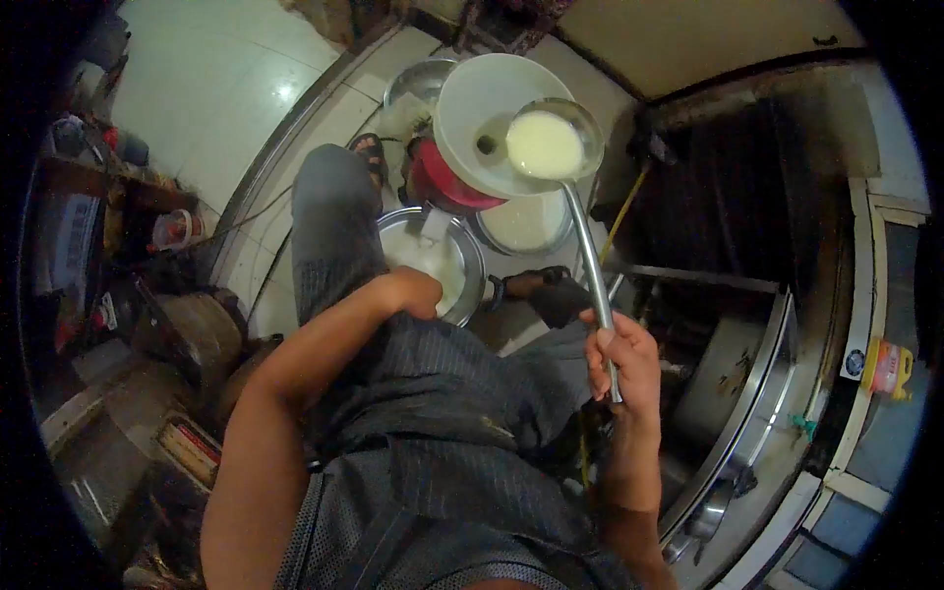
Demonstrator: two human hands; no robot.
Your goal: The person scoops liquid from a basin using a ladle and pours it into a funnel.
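Note:
My right hand (625,359) is closed around the long handle of a steel ladle (588,246). Pale cream-coloured liquid (544,145) fills the ladle's bowl, which is over a wide white hopper (467,103) with a dark hole in its bottom. A red machine body (452,177) shows beneath the hopper. My left hand (413,293) is curled shut by my knee, beside the rim of a steel pot (476,270) with whitish contents; what its fingers hold, if anything, is hidden. A white spout (433,226) juts over that pot. To its right stands a container of pale liquid (528,221).
A metal basin (418,81) is behind the hopper. On the right are a metal-framed rack (762,383) and a yellow bottle (891,371). Dark vessels (187,329) and a small tub (177,231) stand at left. A cable (241,231) crosses the tiled floor.

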